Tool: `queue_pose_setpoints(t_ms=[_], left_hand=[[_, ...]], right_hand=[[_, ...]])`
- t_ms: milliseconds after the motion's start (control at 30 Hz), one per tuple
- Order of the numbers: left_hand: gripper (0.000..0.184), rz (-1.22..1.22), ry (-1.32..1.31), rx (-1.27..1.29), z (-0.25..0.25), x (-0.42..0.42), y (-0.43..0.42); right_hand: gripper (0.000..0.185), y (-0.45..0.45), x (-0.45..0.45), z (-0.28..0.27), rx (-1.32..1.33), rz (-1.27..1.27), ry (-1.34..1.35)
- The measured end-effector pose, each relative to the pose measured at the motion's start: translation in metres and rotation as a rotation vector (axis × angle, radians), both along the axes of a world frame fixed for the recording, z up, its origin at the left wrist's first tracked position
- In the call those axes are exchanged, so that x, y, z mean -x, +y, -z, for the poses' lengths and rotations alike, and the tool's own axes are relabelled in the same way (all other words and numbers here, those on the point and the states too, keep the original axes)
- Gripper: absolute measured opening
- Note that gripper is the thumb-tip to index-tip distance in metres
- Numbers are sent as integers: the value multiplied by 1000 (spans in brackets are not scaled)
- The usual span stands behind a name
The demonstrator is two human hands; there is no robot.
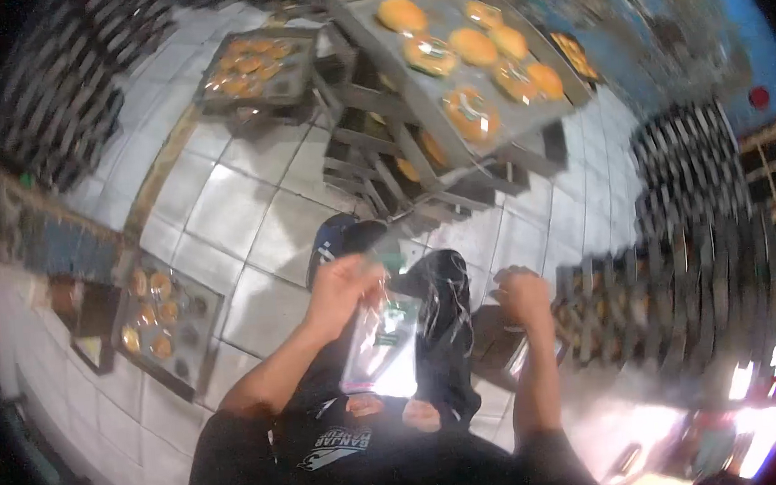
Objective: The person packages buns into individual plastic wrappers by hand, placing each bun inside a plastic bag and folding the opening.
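My left hand (346, 291) is closed on a clear plastic bag with green print, held above my lap. Below it, a stack of shiny clear bags (383, 348) with green marks lies across my dark trousers. My right hand (524, 296) is raised to the right, fingers curled and slightly blurred; what they hold, if anything, I cannot make out. Thin shiny plastic glints between the hands. Ahead stands a large metal tray (373, 52) with several golden round buns (473, 46), some in clear wrapping. Two bun-like shapes (420, 414) show at my shirt front.
Stacked dark racks or trays (360, 117) support the large tray. Another tray of buns (251, 66) sits farther left, and one more tray (200, 348) is at lower left. Tall stacks of dark trays (665, 289) stand on the right. White tiles (230, 209) cover the floor.
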State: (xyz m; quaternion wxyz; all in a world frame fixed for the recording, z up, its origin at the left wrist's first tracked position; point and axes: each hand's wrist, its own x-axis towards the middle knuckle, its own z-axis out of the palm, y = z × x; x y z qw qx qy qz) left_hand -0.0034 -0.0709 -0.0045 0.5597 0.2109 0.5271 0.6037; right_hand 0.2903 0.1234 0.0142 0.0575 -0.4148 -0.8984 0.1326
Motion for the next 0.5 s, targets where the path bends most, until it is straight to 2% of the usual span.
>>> queue_pose_setpoints(t_ms=[67, 133, 167, 267, 333, 367, 433, 467, 500], left_hand=[[23, -220, -143, -90, 8, 8, 10], [27, -214, -248, -60, 34, 5, 15], [29, -213, -101, -78, 50, -2, 16], [28, -119, 126, -72, 30, 3, 11], [26, -145, 3, -130, 46, 0, 11], [26, -167, -9, -139, 45, 0, 11], [26, -207, 44, -127, 52, 0, 12], [25, -219, 103, -99, 62, -1, 11], [25, -235, 50, -110, 75, -2, 12]], right_hand=[[20, 4, 33, -72, 665, 145, 393], [22, 35, 79, -132, 513, -28, 584], [23, 52, 113, -162, 428, -56, 621], [33, 141, 227, -208, 264, -236, 576], [47, 211, 296, -189, 450, -225, 637], [47, 254, 320, -171, 446, -272, 646], [59, 334, 367, -136, 63, -99, 183], [59, 345, 390, -125, 60, -130, 206], [60, 351, 406, -109, 25, -99, 166]])
